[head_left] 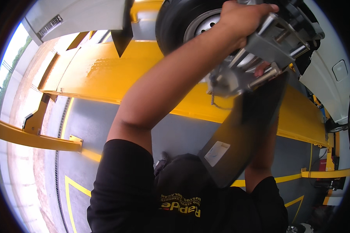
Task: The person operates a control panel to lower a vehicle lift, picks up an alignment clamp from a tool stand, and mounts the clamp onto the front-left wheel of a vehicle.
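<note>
My left hand (241,21) grips the top of a silver metal clamp fixture (268,44) with parallel rods and knobs, held up beside a black tyre on a steel wheel (173,27). My right hand (260,69) is mostly hidden behind the fixture, its fingertips wrapped around the lower part. A dark flat panel (245,143) with a pale label hangs downward from the fixture, covering much of my right forearm. A short cord dangles from the fixture's lower left.
A yellow lift runway (89,73) spans beneath the wheel. White vehicle bodywork (322,77) is at right, another white panel (70,17) at upper left. Yellow lift arms (54,141) stand over a grey floor (85,116) with yellow lines and a drain grate.
</note>
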A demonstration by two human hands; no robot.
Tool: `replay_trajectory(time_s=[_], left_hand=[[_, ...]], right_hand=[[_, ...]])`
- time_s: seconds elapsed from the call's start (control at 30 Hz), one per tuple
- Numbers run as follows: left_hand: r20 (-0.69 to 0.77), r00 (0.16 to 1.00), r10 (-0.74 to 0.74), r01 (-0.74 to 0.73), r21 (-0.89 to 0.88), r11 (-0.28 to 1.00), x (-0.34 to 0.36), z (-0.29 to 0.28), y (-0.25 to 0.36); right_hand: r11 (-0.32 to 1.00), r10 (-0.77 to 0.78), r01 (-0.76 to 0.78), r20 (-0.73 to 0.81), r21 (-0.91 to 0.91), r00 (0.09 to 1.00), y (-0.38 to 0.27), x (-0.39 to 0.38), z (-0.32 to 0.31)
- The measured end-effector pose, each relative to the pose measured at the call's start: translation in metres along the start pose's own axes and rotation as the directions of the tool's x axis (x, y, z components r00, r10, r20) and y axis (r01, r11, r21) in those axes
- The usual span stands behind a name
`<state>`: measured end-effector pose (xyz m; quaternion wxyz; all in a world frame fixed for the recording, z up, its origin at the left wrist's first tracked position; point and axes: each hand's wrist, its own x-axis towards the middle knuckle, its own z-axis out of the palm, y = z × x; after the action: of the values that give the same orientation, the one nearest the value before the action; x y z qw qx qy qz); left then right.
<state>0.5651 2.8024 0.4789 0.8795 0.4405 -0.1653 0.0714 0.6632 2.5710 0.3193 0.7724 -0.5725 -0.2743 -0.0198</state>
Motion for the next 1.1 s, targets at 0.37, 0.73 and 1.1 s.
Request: replay_trajectory(time_s=[0.37,0.73,1.1], left_hand=[[0.009,1.000,0.026,-0.027,0.159,0.987,0.061,-0.034,-0.018],[0.079,0.545,0.835,-0.427,0.883,0.194,-0.090,-0.123,-0.165],[0.276,0.620,0.735,-0.256,0.956,-0.143,-0.106,-0.155,-0.287]], right_hand=[[0.977,-0.100,0.066,-0.163,-0.202,0.982,-0.008,0.011,0.022],[0.845,-0.351,0.253,-0.132,-0.470,0.927,-0.018,0.026,0.039],[0.993,-0.107,0.100,-0.120,-0.066,0.987,-0.033,0.036,0.043]])
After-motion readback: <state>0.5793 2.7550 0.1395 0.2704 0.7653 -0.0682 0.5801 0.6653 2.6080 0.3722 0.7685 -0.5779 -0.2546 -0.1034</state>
